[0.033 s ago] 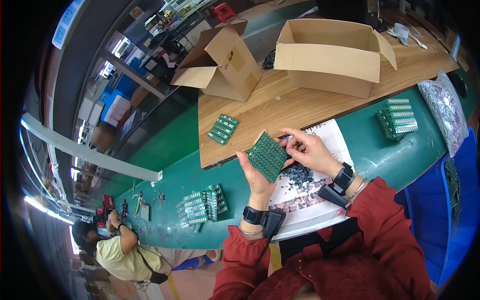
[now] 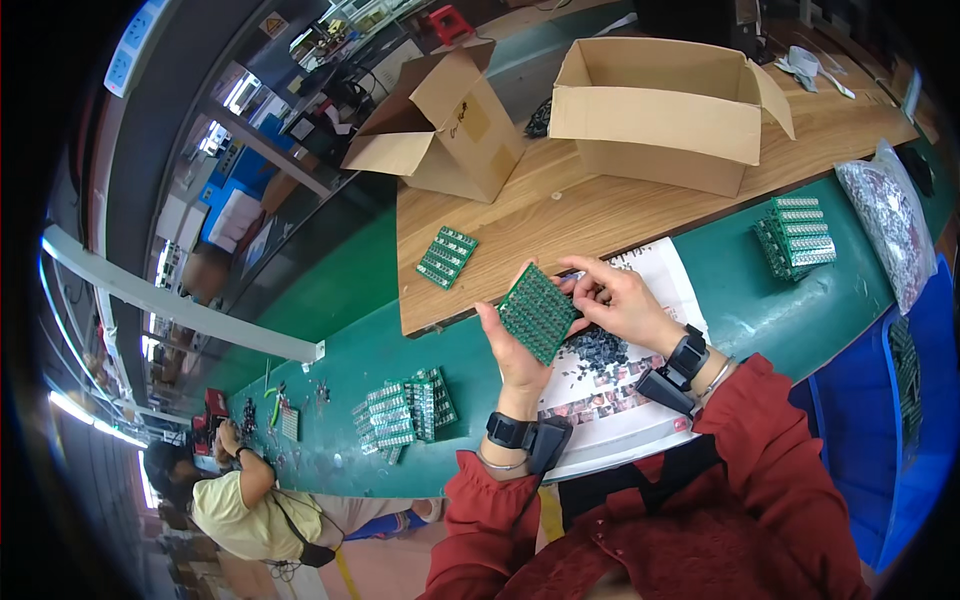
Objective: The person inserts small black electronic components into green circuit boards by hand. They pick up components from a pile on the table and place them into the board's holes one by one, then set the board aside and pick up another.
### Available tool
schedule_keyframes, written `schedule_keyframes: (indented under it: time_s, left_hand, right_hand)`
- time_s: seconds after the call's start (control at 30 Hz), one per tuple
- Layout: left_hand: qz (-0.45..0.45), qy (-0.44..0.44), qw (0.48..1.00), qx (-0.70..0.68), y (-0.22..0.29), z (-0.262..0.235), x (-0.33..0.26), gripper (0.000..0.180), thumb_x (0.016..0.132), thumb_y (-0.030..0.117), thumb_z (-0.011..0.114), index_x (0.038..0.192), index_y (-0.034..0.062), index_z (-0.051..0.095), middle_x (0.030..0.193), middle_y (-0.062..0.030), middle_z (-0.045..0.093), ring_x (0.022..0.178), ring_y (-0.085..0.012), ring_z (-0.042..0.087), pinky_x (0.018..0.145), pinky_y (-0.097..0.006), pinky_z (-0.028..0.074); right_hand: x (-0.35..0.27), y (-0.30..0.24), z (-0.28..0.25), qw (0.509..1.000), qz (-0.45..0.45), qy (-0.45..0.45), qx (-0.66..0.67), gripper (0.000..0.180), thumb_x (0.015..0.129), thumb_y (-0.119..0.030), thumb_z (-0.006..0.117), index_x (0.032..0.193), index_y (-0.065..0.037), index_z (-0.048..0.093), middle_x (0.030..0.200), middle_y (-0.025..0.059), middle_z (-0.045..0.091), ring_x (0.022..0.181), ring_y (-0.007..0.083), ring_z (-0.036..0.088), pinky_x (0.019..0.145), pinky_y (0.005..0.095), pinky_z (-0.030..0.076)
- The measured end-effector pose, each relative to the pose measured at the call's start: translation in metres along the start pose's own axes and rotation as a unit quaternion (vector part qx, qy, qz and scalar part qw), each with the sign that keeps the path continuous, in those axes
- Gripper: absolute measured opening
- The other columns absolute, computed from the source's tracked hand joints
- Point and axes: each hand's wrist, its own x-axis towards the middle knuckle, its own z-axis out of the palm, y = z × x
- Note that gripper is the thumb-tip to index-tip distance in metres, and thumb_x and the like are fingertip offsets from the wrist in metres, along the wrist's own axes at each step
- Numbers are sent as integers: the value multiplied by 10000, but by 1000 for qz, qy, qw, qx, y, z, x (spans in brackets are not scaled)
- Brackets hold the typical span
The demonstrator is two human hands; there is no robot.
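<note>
My left hand [image 2: 515, 355] holds a green circuit board [image 2: 538, 315] by its edges, tilted up above the table. Rows of small parts cover the board's visible face. At the board's right edge is my right hand [image 2: 625, 308], thumb and fingers pinched together; whatever is between them is too small to make out. Beneath my hands, a heap of small black pieces [image 2: 600, 350] lies on a printed paper sheet [image 2: 668, 280]. A stack of circuit boards [image 2: 400, 412] rests to the left on the green mat, and another single board [image 2: 447, 257] is on the wooden surface beyond.
Two open cardboard boxes [image 2: 655, 125] [image 2: 470, 140] stand at the back. On the right are another board stack [image 2: 795, 240], a filled plastic bag [image 2: 885, 220] and a blue bin [image 2: 855, 430]. At far left, a co-worker in a yellow shirt [image 2: 245, 515] works at the same table [image 2: 330, 400].
</note>
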Motion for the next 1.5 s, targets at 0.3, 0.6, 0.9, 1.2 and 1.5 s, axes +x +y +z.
schedule_keyframes:
  time_s: [0.3, 0.6, 0.9, 1.2, 1.5]
  left_hand:
    - [22, 43, 999, 25, -5, -1, 1, 878, 838, 745, 268, 1381, 58, 322, 1135, -136, 545, 1059, -262, 565, 834, -382, 531]
    - [20, 52, 998, 17, -8, -6, 2, 868, 841, 738, 284, 1377, 58, 343, 1133, -110, 542, 1044, -245, 558, 861, -362, 489]
    - [48, 106, 993, 22, -13, 3, -1, 851, 862, 710, 298, 1331, 9, 416, 1192, -100, 548, 1095, -217, 523, 946, -345, 411]
    - [93, 49, 993, 53, -16, 5, -3, 929, 836, 742, 297, 1388, -5, 324, 1237, -102, 521, 1138, -217, 493, 996, -346, 360]
    - [81, 45, 994, 65, -20, 6, -5, 873, 857, 707, 314, 1413, 35, 282, 1225, -119, 500, 1135, -222, 481, 992, -353, 359]
  right_hand:
    - [2, -6, 3, 957, -191, 59, -212, 468, 755, 41, 587, 1204, -71, 515, 799, 74, 588, 748, 242, 596, 667, 343, 505]
    - [-3, -21, 1, 984, -92, 7, -152, 484, 754, 21, 609, 1215, -85, 505, 821, 91, 597, 779, 265, 607, 688, 365, 508]
    - [-7, -17, 5, 950, -125, -11, -287, 544, 751, 30, 592, 1261, -115, 470, 876, 118, 584, 819, 301, 594, 700, 384, 506]
    - [-4, -21, 8, 969, -127, 30, -209, 554, 743, 39, 587, 1261, -116, 464, 854, 123, 596, 818, 301, 591, 726, 392, 502]
    - [-7, -19, 8, 959, -114, 5, -259, 519, 742, 51, 562, 1236, -75, 464, 848, 155, 573, 811, 339, 577, 727, 422, 485]
